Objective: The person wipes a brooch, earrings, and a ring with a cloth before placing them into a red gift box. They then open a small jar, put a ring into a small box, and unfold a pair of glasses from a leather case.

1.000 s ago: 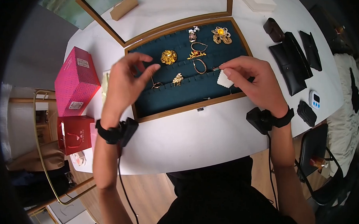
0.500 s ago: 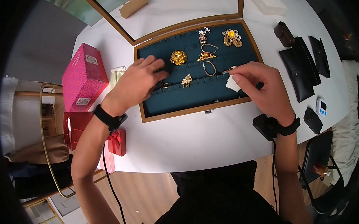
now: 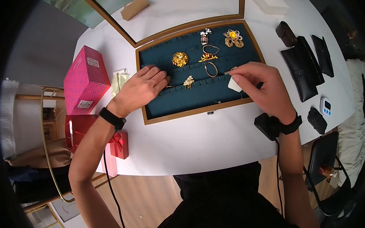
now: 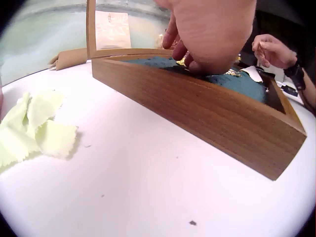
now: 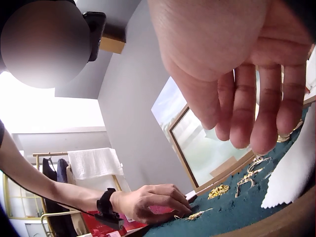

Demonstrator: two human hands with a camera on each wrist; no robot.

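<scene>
A wooden jewelry box (image 3: pixel 178 117) with a dark green lining stands with its glass lid up. My left hand (image 3: pixel 147 85) reaches over its left rim, fingers bent down onto a thin rose-gold hoop (image 3: pixel 168 87), mostly covered; the thumb is hidden. Beside it sits a gold brooch (image 3: pixel 188 81). My right hand (image 3: pixel 266 85) is at the box's right side, thumb and forefinger together on a small metal piece of jewelry (image 3: pixel 227 72); I cannot tell its kind. Under that hand shows a white cloth with a zigzag edge (image 5: pixel 289 177), apart from the fingertips in the left wrist view.
Other brooches and hoops lie in the box, such as a gold flower (image 3: pixel 180 59). Pink box (image 3: pixel 84 77), red gift box (image 3: pixel 119 145) and pale green cloth (image 4: pixel 37 128) are at left. Black cases (image 3: pixel 299 71) and a small white device (image 3: pixel 326 106) are at right.
My left hand has turned over and come down on the thin hoop, its fingers bending. My right hand has hardly moved relative to the box. The head view has shifted slightly.
</scene>
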